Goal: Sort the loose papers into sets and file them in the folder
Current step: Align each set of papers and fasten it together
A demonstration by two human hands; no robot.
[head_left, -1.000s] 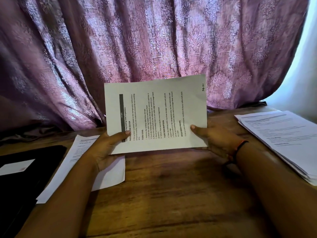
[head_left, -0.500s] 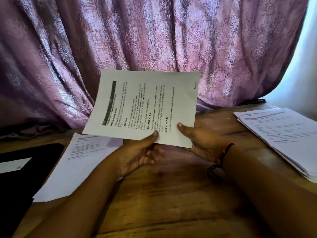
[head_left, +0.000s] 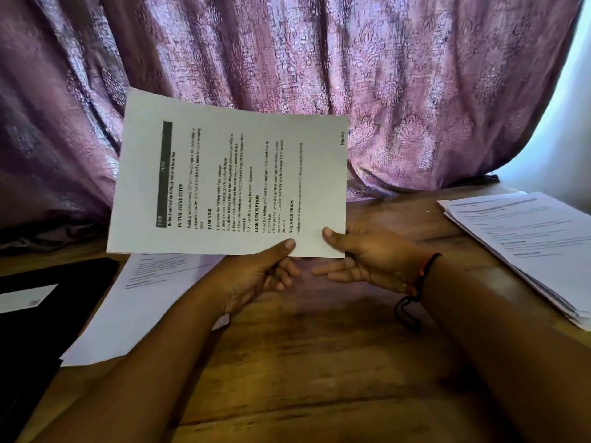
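Background: purple curtain (head_left: 351, 59), damask pattern, heavy folds, spans nearly the full width behind the table, hem bunched along the far edge. Table (head_left: 319, 362) is brown wood with visible grain and a slight gloss. Far right there's a pale bright strip (head_left: 569, 107), wall or window, can't tell which.

A purple patterned curtain (head_left: 319, 75) hangs behind my wooden counter (head_left: 319, 362), with pale daylight (head_left: 572, 116) glowing past its right edge.
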